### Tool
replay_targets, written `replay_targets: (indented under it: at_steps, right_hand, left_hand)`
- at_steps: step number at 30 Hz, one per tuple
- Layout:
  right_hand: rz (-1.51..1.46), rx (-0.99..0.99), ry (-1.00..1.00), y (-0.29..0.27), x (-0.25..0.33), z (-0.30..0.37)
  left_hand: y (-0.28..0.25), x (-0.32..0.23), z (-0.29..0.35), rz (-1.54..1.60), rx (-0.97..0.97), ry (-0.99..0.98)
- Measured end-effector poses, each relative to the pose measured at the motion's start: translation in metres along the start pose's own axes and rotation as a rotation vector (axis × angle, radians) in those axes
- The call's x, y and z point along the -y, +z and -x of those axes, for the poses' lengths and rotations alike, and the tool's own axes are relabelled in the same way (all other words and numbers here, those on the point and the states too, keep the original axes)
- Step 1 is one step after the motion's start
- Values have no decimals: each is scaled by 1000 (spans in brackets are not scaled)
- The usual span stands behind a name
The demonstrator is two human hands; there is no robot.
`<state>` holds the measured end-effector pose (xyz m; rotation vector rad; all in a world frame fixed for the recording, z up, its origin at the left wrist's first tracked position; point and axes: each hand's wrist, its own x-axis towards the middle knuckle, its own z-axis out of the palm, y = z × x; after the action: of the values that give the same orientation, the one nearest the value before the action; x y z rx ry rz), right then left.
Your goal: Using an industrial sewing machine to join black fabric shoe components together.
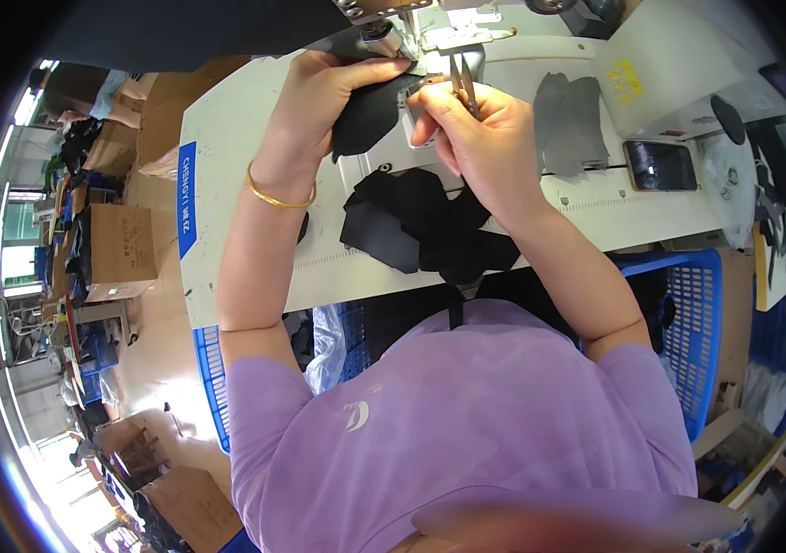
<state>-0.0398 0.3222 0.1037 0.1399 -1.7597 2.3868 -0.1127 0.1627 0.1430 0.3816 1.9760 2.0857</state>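
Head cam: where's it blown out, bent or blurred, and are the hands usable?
Head view: floor glares at left; white table edges bow; lower-edge purple shape is blurred. Head view: left hand, right hand and scissors look reasonably sharp.

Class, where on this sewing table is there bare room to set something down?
The white tabletop between the blue label and left forearm is bare apart from specks; so is a narrow front strip below the smartphone. Crowded: between the forearms, where black fabric pieces lie, and around the left hand and right hand.
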Motion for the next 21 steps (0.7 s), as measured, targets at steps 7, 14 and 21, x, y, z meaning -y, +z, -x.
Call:
replay_targets:
  at_steps: [7,14,21]
  right_hand:
    - [26,42,-6,-5,-3,2]
    - [55,49,-10,-7,-8,2]
    - [64,52,0,-9,-7,3]
  left_hand:
    - [1,4,-5,-17,-42,100]
    - [4,7,-7,34,-111,106]
    - [8,7,-6,28,-151,155]
